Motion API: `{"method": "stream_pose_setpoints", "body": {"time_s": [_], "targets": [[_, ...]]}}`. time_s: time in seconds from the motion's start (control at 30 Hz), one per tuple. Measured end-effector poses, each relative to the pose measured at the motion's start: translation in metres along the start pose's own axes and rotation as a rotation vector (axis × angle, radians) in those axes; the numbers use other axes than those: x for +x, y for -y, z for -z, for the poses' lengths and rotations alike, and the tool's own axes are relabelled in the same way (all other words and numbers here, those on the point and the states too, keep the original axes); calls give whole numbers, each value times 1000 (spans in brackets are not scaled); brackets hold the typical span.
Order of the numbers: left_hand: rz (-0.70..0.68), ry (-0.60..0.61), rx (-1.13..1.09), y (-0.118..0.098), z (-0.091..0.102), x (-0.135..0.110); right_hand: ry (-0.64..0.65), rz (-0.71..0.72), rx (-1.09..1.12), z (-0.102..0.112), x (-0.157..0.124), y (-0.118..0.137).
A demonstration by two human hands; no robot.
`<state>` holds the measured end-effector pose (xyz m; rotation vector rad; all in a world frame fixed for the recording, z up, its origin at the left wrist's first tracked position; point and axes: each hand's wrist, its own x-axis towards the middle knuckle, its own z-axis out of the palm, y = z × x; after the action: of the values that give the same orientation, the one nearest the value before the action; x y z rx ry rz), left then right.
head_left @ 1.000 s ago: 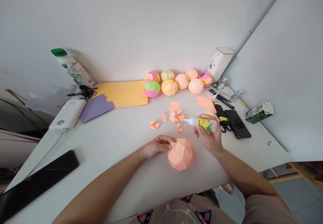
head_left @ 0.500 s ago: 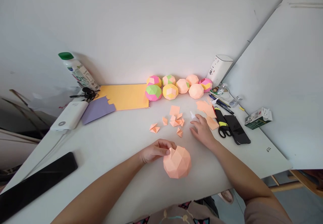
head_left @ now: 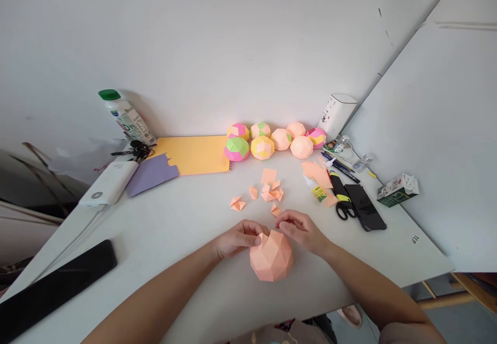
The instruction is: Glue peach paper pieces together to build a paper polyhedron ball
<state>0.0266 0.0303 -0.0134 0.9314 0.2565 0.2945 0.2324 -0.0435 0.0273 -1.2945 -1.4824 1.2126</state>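
My left hand (head_left: 241, 239) pinches the rim of a faceted peach paper ball (head_left: 272, 261), thumb outside and fingers behind. The ball has a notch-like opening at its top. Just beyond its upper right edge is my right hand (head_left: 301, 228), fingers loosely bent and apart, with nothing visible in them. Close to those fingertips lies a small folded peach piece (head_left: 275, 209). Farther back are a cluster of folded peach pieces (head_left: 271, 193), a peach paper square (head_left: 269, 176) and another folded piece (head_left: 237, 204). A glue bottle (head_left: 319, 193) with a yellow-green label lies to the right.
Several finished paper balls (head_left: 263, 148) line the wall. Yellow card (head_left: 198, 155) and purple paper (head_left: 151, 174) lie at left, near a white power bank (head_left: 108, 182) and a bottle (head_left: 130, 119). Scissors (head_left: 341, 196), a phone (head_left: 365, 207) and a carton (head_left: 398, 190) are at right.
My right hand has left the glue bottle and come back toward me, to the ball. The bottle now lies farther right, by the peach scraps. My left hand still holds the ball.
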Motion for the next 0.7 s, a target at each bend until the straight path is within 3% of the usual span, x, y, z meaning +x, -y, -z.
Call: {"method": "stream_pose_setpoints", "body": {"time_s": [0.1, 0.23, 0.47, 0.7], "targets": [[1, -13, -5, 1, 0, 0, 213, -286, 249, -8, -4, -2], [12, -24, -1, 1, 0, -1, 303, -474, 383, -7, -3, -1], [26, -33, 26, 1, -3, -1, 312, -513, 492, -8, -3, 5], [40, -33, 68, -2, -5, -2, 301, -475, 439, -9, -4, 7]]}}
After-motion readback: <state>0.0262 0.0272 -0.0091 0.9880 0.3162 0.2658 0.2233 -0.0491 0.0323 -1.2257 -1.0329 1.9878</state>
